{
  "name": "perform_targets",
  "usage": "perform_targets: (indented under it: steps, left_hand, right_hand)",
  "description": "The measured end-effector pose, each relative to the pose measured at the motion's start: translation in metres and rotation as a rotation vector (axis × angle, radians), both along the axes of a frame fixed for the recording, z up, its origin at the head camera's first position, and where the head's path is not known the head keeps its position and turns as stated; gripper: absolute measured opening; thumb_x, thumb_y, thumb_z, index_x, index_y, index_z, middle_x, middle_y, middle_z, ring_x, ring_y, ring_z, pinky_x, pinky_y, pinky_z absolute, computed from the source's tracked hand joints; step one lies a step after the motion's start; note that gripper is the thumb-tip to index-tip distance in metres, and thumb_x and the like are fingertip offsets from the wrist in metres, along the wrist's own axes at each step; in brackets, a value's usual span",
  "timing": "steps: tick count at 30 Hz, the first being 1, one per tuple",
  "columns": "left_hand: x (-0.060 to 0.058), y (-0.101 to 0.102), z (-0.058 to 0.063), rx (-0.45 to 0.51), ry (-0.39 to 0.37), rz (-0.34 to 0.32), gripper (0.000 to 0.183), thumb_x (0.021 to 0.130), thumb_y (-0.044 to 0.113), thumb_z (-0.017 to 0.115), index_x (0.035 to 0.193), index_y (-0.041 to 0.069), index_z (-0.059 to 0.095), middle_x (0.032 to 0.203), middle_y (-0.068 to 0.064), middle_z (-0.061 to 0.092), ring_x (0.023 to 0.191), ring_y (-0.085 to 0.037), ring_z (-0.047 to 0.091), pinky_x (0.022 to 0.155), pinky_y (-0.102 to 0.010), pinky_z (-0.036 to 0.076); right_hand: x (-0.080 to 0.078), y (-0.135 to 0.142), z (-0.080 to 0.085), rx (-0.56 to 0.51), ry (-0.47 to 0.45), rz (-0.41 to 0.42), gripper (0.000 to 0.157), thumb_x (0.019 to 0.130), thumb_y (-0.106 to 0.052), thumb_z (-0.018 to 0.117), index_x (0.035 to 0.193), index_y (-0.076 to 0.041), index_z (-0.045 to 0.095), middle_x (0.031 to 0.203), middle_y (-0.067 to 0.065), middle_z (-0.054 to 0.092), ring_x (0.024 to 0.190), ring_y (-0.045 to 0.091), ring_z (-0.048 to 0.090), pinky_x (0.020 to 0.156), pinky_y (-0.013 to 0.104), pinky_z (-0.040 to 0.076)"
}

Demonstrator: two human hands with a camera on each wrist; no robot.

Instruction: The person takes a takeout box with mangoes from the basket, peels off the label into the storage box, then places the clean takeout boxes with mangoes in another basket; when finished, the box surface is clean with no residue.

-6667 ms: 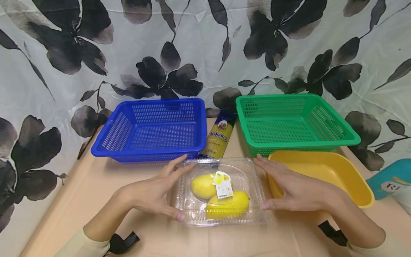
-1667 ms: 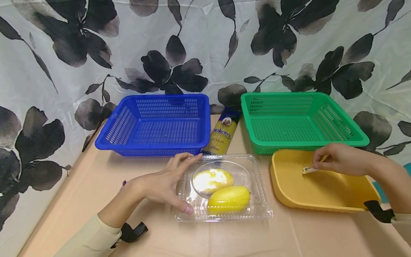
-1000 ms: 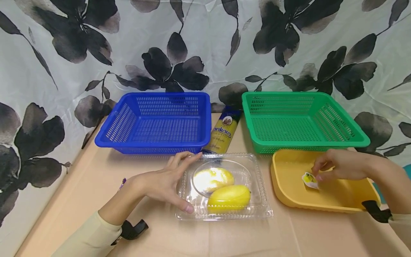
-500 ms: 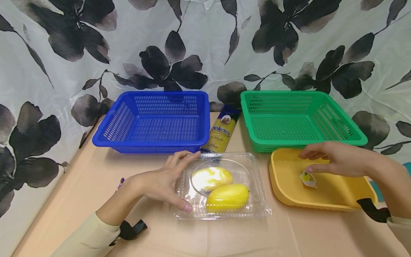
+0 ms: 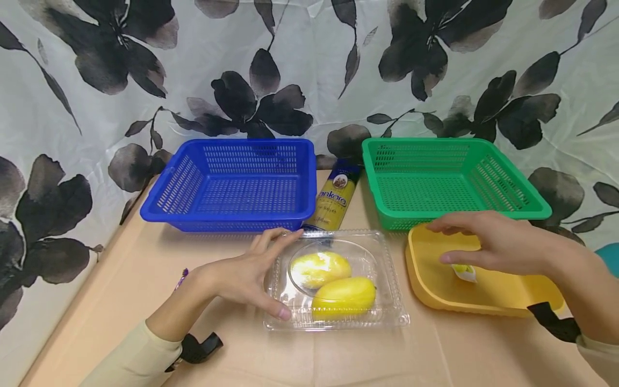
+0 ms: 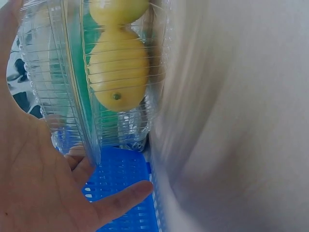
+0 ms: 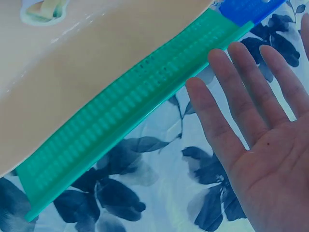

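Observation:
A clear plastic clamshell box [image 5: 382,274] stands at the middle of the table with two yellow, mango-like fruits [image 5: 344,294] inside. At its left side is my left hand [image 5: 242,282], thumb by the front and fingertips at the back corner. In the left wrist view, that hand's [image 6: 43,174] fingers lie along the box's [image 6: 91,96] side, partly hidden behind the plastic. My right hand [image 5: 503,244] hovers over the yellow tray [image 5: 435,301], holding nothing. Its fingers look straight in the right wrist view. Under its thumb a small white tag [image 5: 466,275] with a yellow print lies in the tray.
A blue basket [image 5: 242,223] stands back left and a green basket [image 5: 450,215] back right. Between them lies a yellow and blue packet [image 5: 333,199] marked "ankara". A turquoise bottle [image 5: 610,258] shows partly behind my right wrist. Floral cloth [image 5: 333,70] hangs behind.
My right hand has carried the tag from the box's lid to the yellow tray and let it go there, then risen slightly leftward with fingers spread. My left hand stays at the box.

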State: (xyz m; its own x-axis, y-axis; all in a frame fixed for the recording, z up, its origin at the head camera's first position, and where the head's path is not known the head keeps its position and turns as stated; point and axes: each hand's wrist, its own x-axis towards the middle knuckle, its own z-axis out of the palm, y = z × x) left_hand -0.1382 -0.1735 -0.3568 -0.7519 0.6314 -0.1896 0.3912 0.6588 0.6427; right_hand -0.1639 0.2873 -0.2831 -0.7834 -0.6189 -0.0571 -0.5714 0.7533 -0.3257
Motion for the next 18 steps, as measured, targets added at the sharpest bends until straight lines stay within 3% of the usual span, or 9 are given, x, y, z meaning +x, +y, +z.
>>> perform_targets:
  steps: [6, 13, 18]
  left_hand:
    - [0.001, -0.003, 0.005, -0.001, 0.03, -0.012, 0.13, 0.066, 0.067, 0.087, 0.165, 0.039, 0.007, 0.164, -0.004, 0.007, 0.151, -0.031, 0.011, 0.113, -0.071, 0.031]
    - [0.009, 0.002, 0.008, 0.023, 0.016, -0.005, 0.125, 0.069, 0.068, 0.085, 0.165, 0.037, 0.012, 0.169, -0.008, -0.004, 0.155, -0.037, 0.005, 0.111, -0.075, 0.031]
    - [0.013, 0.003, 0.007, 0.023, 0.059, -0.01, 0.125, 0.071, 0.068, 0.084, 0.166, 0.034, 0.01, 0.171, -0.005, -0.011, 0.157, -0.038, 0.004, 0.113, -0.072, 0.03]
  right_hand:
    - [0.008, -0.022, 0.0, -0.039, -0.031, 0.009, 0.063, 0.091, -0.05, 0.075, 0.143, -0.02, 0.058, 0.139, -0.003, 0.062, 0.123, 0.023, 0.061, 0.094, 0.052, 0.057]
    - [0.019, -0.042, -0.004, -0.011, -0.054, 0.038, 0.087, 0.09, -0.069, 0.062, 0.159, -0.023, 0.037, 0.157, 0.001, 0.045, 0.14, 0.029, 0.048, 0.106, 0.057, 0.048]
    - [0.021, -0.051, -0.012, -0.032, -0.063, 0.059, 0.094, 0.088, -0.068, 0.065, 0.163, -0.026, 0.027, 0.164, 0.004, 0.035, 0.146, 0.034, 0.042, 0.108, 0.061, 0.045]
